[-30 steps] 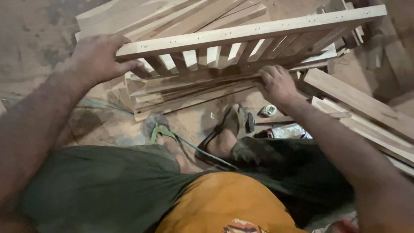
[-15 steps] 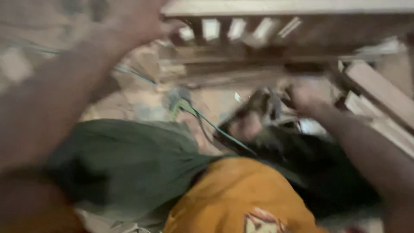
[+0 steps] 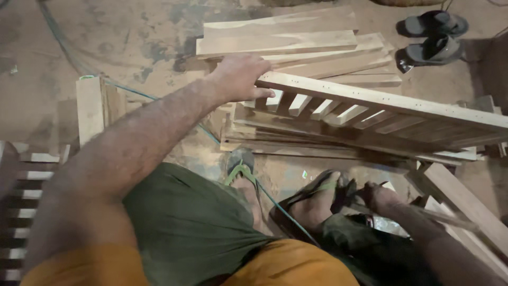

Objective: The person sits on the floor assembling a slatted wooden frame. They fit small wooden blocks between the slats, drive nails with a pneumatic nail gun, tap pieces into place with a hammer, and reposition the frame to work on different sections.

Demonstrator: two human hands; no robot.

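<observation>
Left hand (image 3: 241,78): closed over the near end of the slatted wooden frame's top rail, fingers curled on its edge.
Slatted wooden frame (image 3: 381,108): stands on edge on the floor, atop loose boards (image 3: 296,39).
Right hand (image 3: 378,196): low beside the foot (blurred; grip unclear).
Sandals (image 3: 431,34): 2, top right.

The slatted wooden frame (image 3: 370,111) was pale tan with lighter slats. The stacked boards (image 3: 296,42) showed light brown grain streaks. The shorts (image 3: 190,222) were dark green, the shirt (image 3: 286,265) orange. The sandal straps (image 3: 238,172) were green. The floor (image 3: 132,42) was mottled brown-grey. The cable (image 3: 58,47) was blue-green.
</observation>
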